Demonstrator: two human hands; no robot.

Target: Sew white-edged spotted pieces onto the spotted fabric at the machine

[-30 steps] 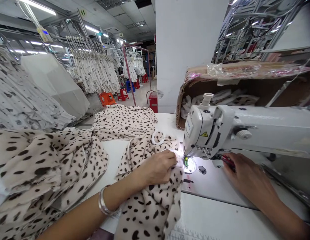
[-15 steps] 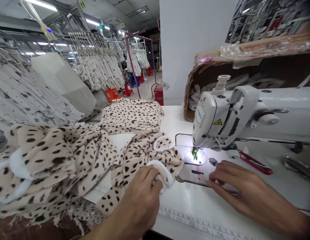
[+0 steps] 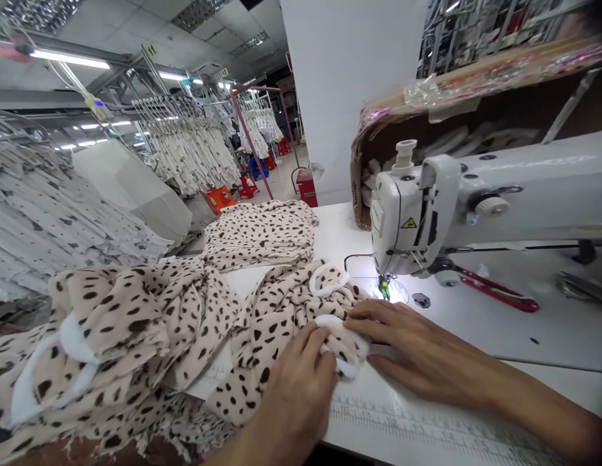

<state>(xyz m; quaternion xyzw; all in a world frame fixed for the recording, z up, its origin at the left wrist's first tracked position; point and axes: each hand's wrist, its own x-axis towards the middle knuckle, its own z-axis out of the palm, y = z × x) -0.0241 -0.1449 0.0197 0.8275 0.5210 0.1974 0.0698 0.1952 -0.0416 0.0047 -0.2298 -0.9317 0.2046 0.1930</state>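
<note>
A beige plush garment piece (image 3: pixel 276 323) with dark spots lies bunched on the table, left of the sewing machine's needle area. Two openings on it are edged with white trim (image 3: pixel 330 283). At the nearer opening, my left hand (image 3: pixel 298 382) has its fingers curled and closed on the fabric edge. My right hand (image 3: pixel 410 343) reaches in from the right, fingers stretched out, the fingertips touching the same white-edged opening. A lit needle area with a green presser foot (image 3: pixel 384 288) lies just beyond my right hand.
The white sewing machine (image 3: pixel 412 213) stands at right, with red-handled snips (image 3: pixel 500 291) on its bed. A cardboard box (image 3: pixel 362 168) is behind it. More spotted fabric is heaped at left (image 3: pixel 121 310) and stacked at the back (image 3: pixel 262 230). A ruler scale (image 3: pixel 402 424) runs along the front edge.
My right hand has moved left from the machine bed onto the white-edged opening. My left hand keeps its hold on the garment piece. The camera view has shifted slightly.
</note>
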